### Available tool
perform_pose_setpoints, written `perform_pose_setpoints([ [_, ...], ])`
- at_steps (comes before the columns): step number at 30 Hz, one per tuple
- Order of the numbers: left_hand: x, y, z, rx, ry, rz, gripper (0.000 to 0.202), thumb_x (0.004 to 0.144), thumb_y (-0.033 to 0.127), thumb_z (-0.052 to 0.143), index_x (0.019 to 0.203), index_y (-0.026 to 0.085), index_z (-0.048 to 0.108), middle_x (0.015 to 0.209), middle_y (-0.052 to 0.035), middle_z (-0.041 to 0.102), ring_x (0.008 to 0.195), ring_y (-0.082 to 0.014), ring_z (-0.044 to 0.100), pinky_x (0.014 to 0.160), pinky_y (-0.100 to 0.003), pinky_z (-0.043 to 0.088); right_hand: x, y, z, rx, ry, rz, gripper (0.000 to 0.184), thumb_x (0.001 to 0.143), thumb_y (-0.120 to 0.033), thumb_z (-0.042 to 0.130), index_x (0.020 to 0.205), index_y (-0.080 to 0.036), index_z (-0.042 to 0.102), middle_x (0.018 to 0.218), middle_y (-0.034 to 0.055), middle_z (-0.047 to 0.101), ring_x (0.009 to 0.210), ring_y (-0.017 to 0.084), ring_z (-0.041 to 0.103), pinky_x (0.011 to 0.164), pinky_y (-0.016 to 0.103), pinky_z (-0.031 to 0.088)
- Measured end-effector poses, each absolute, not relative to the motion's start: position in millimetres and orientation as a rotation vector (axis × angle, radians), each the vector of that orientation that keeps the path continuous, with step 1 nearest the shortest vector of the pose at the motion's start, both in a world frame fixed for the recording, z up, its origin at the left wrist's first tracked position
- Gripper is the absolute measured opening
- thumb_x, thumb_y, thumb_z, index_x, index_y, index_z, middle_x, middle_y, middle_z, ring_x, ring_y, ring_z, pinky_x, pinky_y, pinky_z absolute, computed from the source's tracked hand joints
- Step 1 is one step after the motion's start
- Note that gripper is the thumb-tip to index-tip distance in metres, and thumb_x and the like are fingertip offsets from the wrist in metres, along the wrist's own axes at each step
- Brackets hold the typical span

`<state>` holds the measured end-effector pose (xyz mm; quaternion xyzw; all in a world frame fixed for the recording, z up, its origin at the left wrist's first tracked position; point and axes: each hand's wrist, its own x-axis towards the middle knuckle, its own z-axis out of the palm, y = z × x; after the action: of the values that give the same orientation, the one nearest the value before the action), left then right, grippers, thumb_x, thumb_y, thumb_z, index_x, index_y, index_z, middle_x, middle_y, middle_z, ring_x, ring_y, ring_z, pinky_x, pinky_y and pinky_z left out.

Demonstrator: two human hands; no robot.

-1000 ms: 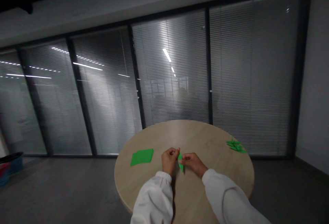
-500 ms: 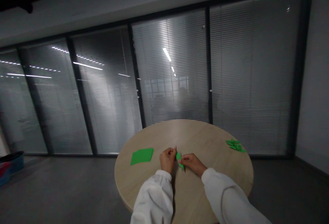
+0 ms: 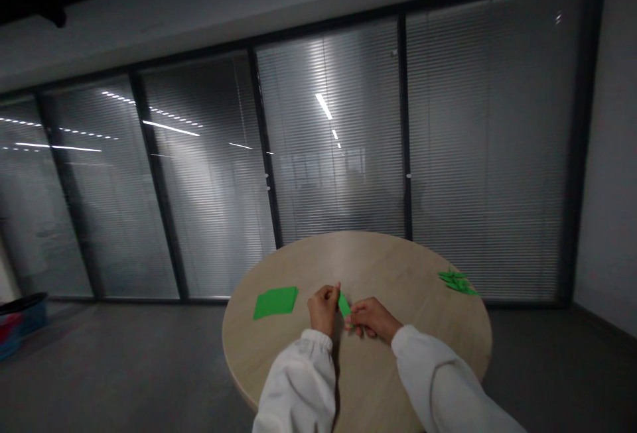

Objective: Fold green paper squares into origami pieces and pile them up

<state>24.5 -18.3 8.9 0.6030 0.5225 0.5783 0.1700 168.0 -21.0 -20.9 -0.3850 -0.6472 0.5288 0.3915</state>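
Note:
A narrow strip of folded green paper [image 3: 344, 304] is held between my two hands, just over the middle of the table. My left hand [image 3: 323, 309] pinches its upper end with thumb and fingers. At the lower end my right hand [image 3: 372, 317] grips it, the fingertips partly covering the paper. To the left lies a flat stack of green paper sheets [image 3: 275, 303]. A small heap of folded green paper pieces [image 3: 456, 281] rests near the table's right edge.
The round wooden table [image 3: 388, 380] stands before a glass partition with blinds [image 3: 338, 187]. A dark bin-like container [image 3: 32, 310] with something red and blue beside it is on the floor at far left.
The green paper has shifted slightly and now shows as a straighter strip. My right hand's fingers have curled lower around its end. The stack and the heap stay put.

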Motion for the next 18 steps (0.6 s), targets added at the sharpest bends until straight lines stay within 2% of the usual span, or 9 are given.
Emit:
perform_pose_setpoints([
  [10, 17.8, -10.7, 3.3, 1.624, 1.526, 1.626, 0.047, 0.071, 0.058, 0.054, 0.045, 0.018, 0.056, 0.035, 0.0019, 0.046, 0.041, -0.0129, 0.044, 0.047, -0.023, 0.031, 166.8, -18.2, -25.2, -0.871, -1.675, 1.346, 0.032, 0.064, -0.042, 0.069, 0.073, -0.012, 0.067, 0.065, 0.0026, 0.07, 0.034, 0.005, 0.042, 0.032, 0.017, 0.025],
  [16, 16.1, -9.9, 3.5, 1.606, 1.543, 1.657, 0.051, 0.073, 0.059, 0.052, 0.043, 0.018, 0.052, 0.036, 0.0023, 0.045, 0.039, -0.0113, 0.044, 0.046, -0.023, 0.033, 166.3, -17.2, -26.5, -0.841, -1.684, 1.368, 0.035, 0.064, -0.044, 0.07, 0.077, -0.011, 0.069, 0.065, 0.0043, 0.07, 0.038, 0.006, 0.047, 0.032, 0.017, 0.028],
  [18, 17.1, -10.8, 4.9, 1.533, 1.419, 1.625, 0.051, 0.071, 0.063, 0.052, 0.048, 0.017, 0.055, 0.04, 0.002, 0.049, 0.04, -0.0117, 0.047, 0.045, -0.023, 0.036, 167.1, -15.8, -26.7, -0.853, -1.653, 1.349, 0.036, 0.063, -0.045, 0.069, 0.075, -0.011, 0.069, 0.066, 0.005, 0.07, 0.041, 0.008, 0.05, 0.033, 0.018, 0.03],
])
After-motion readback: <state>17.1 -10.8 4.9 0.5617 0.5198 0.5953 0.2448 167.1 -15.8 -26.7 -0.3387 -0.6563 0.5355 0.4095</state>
